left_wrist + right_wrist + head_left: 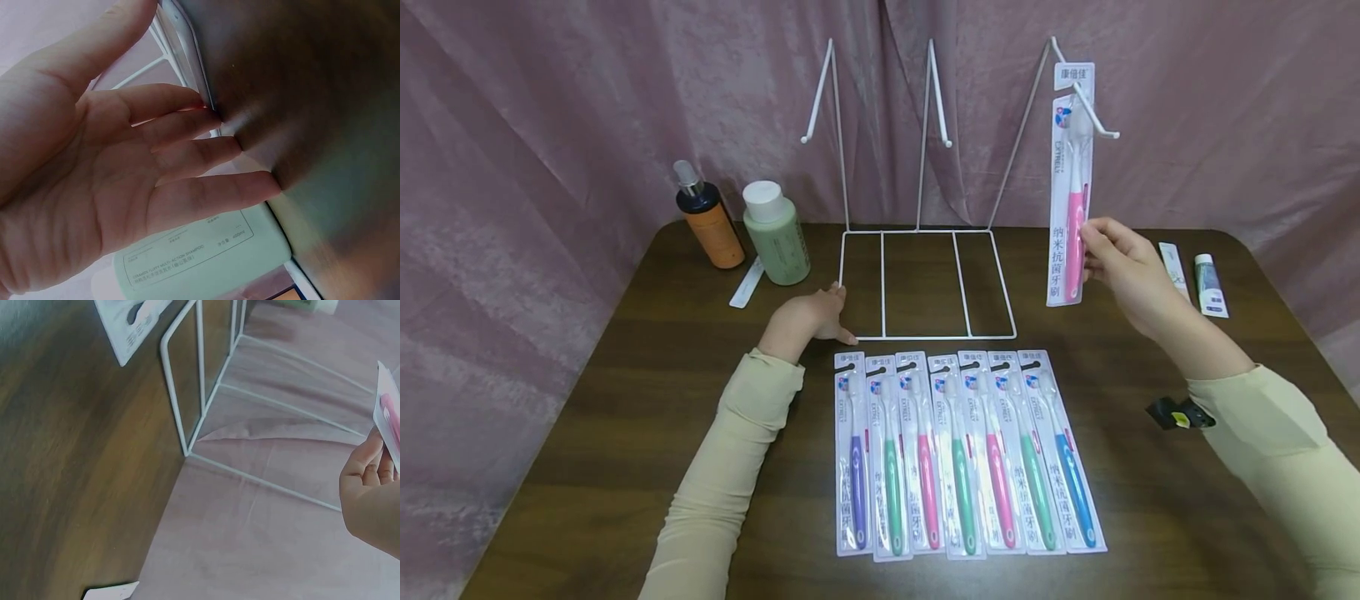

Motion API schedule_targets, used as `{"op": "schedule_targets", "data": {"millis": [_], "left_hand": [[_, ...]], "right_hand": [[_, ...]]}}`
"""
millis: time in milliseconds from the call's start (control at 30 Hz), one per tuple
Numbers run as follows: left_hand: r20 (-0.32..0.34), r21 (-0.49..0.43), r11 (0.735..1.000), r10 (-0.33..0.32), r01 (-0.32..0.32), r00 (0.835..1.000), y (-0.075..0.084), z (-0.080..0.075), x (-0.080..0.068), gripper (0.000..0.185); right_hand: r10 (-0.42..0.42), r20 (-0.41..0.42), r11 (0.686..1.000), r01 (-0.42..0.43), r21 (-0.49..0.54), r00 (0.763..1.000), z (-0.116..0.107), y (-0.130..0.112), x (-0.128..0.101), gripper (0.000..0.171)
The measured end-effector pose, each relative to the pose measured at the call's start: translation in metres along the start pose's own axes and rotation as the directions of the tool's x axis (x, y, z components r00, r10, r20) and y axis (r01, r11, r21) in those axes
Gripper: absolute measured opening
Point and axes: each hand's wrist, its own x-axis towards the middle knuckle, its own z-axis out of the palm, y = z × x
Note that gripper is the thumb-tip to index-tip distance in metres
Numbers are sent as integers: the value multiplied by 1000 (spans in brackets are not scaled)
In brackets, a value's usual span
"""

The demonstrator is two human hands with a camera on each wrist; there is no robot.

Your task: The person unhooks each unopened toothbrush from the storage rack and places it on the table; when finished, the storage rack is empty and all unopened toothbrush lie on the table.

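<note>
My right hand (pixel 1131 267) pinches the lower right edge of a packaged pink toothbrush (pixel 1073 242). That pack hangs upright on the right hook (pixel 1097 115) of a white wire rack (pixel 936 337), and the hook's end sticks out in front of the card. My left hand (pixel 812 317) rests at the left side of the rack's base. In the left wrist view its fingers (pixel 206 194) are extended, with the tips down on the table by the wire. Several packaged toothbrushes (pixel 962 454) with purple, green, pink and blue handles lie in a row before the rack.
Left of the rack stand a green bottle (pixel 778 242) and an orange spray bottle (pixel 715 229), with a white strip (pixel 747 283) beside them. Right of it lie a small tube (pixel 1210 285) and another pale strip (pixel 1174 268). The left hook (pixel 818 96) and middle hook (pixel 938 96) are bare.
</note>
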Motion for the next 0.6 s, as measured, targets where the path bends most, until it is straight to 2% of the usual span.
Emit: {"op": "schedule_targets", "data": {"millis": [100,367,600], "left_hand": [[0,5,1000,6,-6,1000,0,0,0,94],[-2,11,1000,8,-8,1000,0,0,0,94],[1,17,1000,8,-8,1000,-1,1,1,94]], "right_hand": [[4,27,1000,-3,-11,1000,-1,-4,-8,19],[-12,125,999,6,48,992,-3,-16,-29,15],[-95,160,975,59,214,983,-5,-25,-39,19]]}}
